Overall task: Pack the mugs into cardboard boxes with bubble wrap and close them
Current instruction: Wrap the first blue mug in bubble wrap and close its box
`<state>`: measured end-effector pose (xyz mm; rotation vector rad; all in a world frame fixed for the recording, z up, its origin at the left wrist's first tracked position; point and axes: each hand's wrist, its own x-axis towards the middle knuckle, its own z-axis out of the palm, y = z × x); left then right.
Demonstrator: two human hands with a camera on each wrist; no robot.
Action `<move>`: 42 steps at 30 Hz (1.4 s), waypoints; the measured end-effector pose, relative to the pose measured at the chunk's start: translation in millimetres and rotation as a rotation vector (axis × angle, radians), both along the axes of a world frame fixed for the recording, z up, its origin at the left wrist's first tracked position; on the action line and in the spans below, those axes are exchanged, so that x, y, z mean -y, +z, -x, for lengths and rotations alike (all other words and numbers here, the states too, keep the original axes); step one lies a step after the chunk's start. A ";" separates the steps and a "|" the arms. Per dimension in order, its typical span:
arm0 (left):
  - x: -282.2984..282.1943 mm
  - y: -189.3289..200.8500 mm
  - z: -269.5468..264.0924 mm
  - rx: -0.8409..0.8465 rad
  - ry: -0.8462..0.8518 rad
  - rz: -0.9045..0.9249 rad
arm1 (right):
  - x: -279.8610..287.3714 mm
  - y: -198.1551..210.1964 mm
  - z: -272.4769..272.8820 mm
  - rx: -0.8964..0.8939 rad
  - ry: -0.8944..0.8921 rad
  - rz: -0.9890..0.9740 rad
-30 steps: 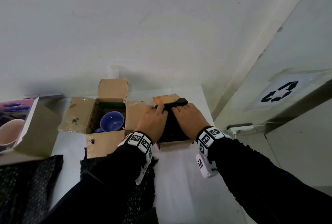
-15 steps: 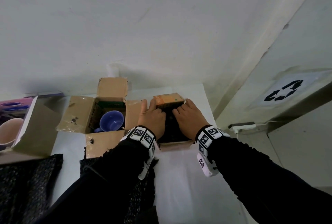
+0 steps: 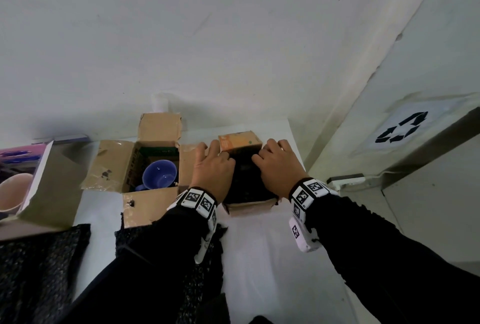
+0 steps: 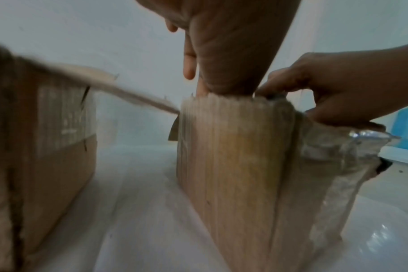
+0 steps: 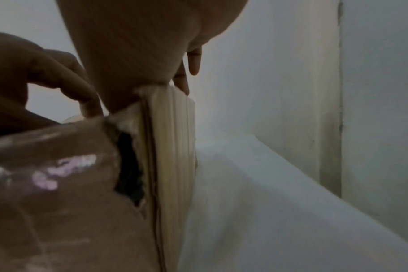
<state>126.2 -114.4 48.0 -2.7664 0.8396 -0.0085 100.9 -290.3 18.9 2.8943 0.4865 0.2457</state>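
A small cardboard box (image 3: 249, 206) stands on the white table (image 3: 272, 258), its orange back flap (image 3: 239, 141) upright. Dark bubble wrap (image 3: 245, 183) fills its opening, and any mug inside is hidden. My left hand (image 3: 213, 170) lies over the box's left edge and my right hand (image 3: 278, 170) over its right edge, thumbs toward the wrap. In the left wrist view my left hand (image 4: 233, 46) rests its palm on the box (image 4: 233, 156) wall. The right wrist view shows my right hand (image 5: 140, 36) on the box (image 5: 172, 147) corner, fingers hanging outside.
A larger open box (image 3: 145, 206) to the left holds a blue mug (image 3: 159, 175). Another box (image 3: 52, 193) at the far left holds a pink mug (image 3: 13, 191). Dark bubble wrap sheets (image 3: 39, 271) lie near the front edge. A wall corner and power strip (image 3: 345, 180) stand right.
Both hands have slid apart from the middle of the wrap to the box's left and right edges. The orange back flap now shows in full.
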 end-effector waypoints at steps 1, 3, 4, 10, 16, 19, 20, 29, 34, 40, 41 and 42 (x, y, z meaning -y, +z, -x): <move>-0.1 2.5 0.3 0.000 -0.026 -0.021 | 1.2 1.6 1.1 -0.029 0.014 0.021; -0.2 5.5 3.3 -0.002 -0.067 -0.068 | 3.1 4.6 4.0 -0.082 0.041 0.057; -0.5 4.7 6.5 -0.014 -0.084 -0.087 | 4.8 5.5 6.2 -0.097 0.049 0.069; -8.1 -13.4 21.3 -0.029 -0.118 -0.143 | 12.3 5.7 29.3 -0.064 0.029 0.073; -3.1 -8.9 8.6 0.029 -0.135 -0.074 | -4.5 2.7 53.1 -0.104 0.035 -0.075; -14.2 -14.3 14.6 0.151 -0.167 0.032 | -7.2 0.7 56.7 -0.127 0.027 -0.111; -19.0 -18.5 18.2 0.191 -0.160 0.099 | -6.2 2.1 54.3 -0.141 0.029 -0.132; -34.8 -35.7 50.8 0.063 -0.051 0.194 | -21.5 7.3 -2.0 -0.441 0.130 -0.327; -31.3 -42.6 59.1 0.040 0.020 0.204 | -21.7 -0.1 -11.8 -0.469 0.117 -0.246; -29.0 -40.7 55.4 0.029 0.025 0.215 | -29.5 -5.4 -15.9 -0.403 0.090 -0.150; -30.3 -39.5 54.5 0.019 0.010 0.217 | -29.2 -6.6 -15.7 -0.401 0.093 -0.161; -33.0 -39.1 53.3 0.004 -0.009 0.214 | -28.7 -7.8 -15.5 -0.408 0.095 -0.168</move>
